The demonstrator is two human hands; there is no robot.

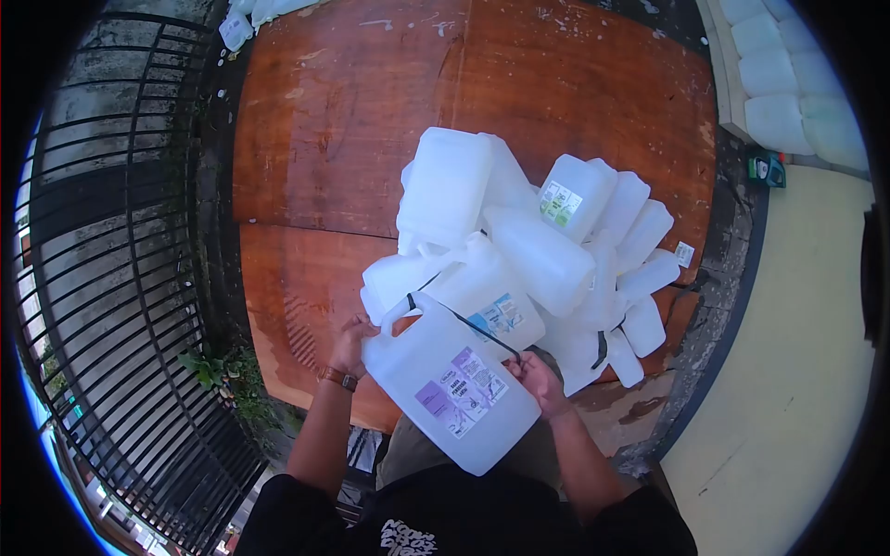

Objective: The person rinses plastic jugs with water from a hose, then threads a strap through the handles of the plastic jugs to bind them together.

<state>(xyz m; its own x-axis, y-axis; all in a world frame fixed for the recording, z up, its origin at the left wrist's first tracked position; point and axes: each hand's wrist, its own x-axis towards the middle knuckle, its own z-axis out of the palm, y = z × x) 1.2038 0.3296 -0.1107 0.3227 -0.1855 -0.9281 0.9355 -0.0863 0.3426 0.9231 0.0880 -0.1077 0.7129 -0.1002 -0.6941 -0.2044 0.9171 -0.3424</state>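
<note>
A translucent white plastic jug [443, 387] with a purple and white label lies tilted across my lap. My left hand [352, 345] is closed at its upper left end, beside the handle; some fingers are hidden behind the jug. A thin black strap [477, 331] is looped round the jug's handle and stretches across to the right. My right hand [538, 382] is closed on the strap's far end, at the jug's right side. Just beyond lies another jug [498, 310] with a blue label.
Several more white jugs [542, 255] are heaped ahead, one with a green label [560, 203]. Under them is a reddish-brown wooden board [343, 120]. Black metal railing [130, 250] runs along the left, and a cream wall [779, 352] along the right. A green container [768, 170] stands by the wall.
</note>
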